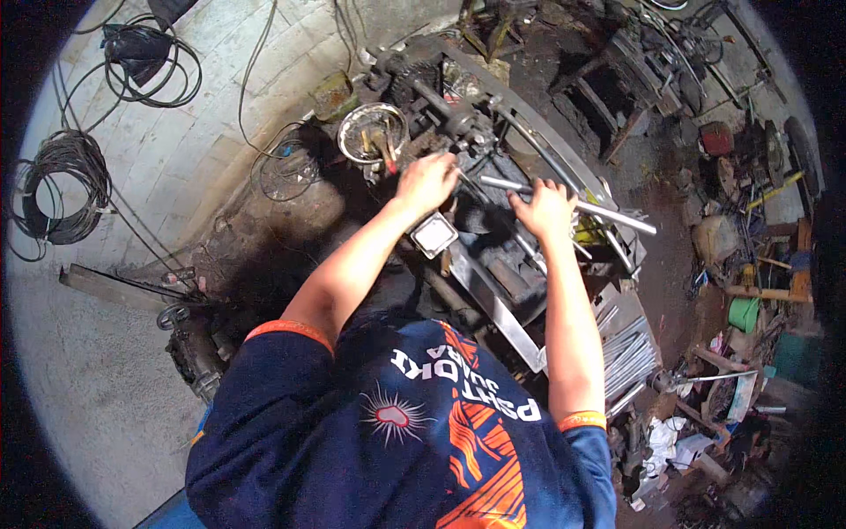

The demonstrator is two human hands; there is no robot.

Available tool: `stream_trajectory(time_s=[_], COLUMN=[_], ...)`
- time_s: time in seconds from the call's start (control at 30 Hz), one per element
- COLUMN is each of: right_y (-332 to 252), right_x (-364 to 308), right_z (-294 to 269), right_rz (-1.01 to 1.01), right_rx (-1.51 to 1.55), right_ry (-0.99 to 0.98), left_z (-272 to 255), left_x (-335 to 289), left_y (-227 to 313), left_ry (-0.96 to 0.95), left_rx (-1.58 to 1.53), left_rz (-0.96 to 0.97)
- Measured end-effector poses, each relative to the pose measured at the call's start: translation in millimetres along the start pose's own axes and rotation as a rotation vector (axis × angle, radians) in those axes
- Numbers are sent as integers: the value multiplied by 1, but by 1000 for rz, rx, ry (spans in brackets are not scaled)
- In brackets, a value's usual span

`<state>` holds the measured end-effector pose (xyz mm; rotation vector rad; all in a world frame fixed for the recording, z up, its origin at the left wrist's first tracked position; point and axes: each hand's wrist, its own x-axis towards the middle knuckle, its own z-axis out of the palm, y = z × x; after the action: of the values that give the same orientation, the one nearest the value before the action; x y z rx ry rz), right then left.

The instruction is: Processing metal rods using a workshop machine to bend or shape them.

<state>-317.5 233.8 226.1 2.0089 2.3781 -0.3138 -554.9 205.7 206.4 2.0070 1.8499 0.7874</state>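
Observation:
A dark, greasy lathe-like machine (507, 264) stretches out in front of me, with round metal parts at its far end. My left hand (426, 187) is at its left side, fingers curled together against a part near the middle; what they grip is hidden. A bright metal tube (617, 217) lies slantwise over the machine's right side, its right end sticking out past the edge. My right hand (548, 212) is closed over this tube near its left part, fingers on top and thumb to the left.
Left of the machine stands a round white-rimmed tub (343, 145) with a red-tipped brush in it. A small square pale-faced box (434, 235) sits below my left hand. Several metal rods (627, 357) lie beside my right forearm. Coiled cable (60, 189) lies far left; clutter and a green bucket (744, 314) fill the right.

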Motion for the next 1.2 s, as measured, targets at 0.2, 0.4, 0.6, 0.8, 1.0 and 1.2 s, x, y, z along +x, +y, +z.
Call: stream_trajectory(time_s=[0.2,0.4,0.6,0.8,1.0,1.2], right_y=[-101,-215,-269,-261,-231,-185], right_x=[58,120,147,153,115,8], right_z=[5,81,105,130,118,67], right_rz=[-36,11,187,231,150,340], right_rx=[119,478,282,320,718,949], right_ry=[-250,-216,-295,-345,-94,27], left_z=[-33,-27,-37,-43,-65,-45], left_x=[17,53,67,72,81,131], left_y=[-160,-228,-249,-252,-232,-174], left_ry=[127,-145,-267,-293,-117,-657], left_rx=[41,106,-45,-58,-265,-1107], left_rz=[-479,-607,-652,-617,-423,-434])
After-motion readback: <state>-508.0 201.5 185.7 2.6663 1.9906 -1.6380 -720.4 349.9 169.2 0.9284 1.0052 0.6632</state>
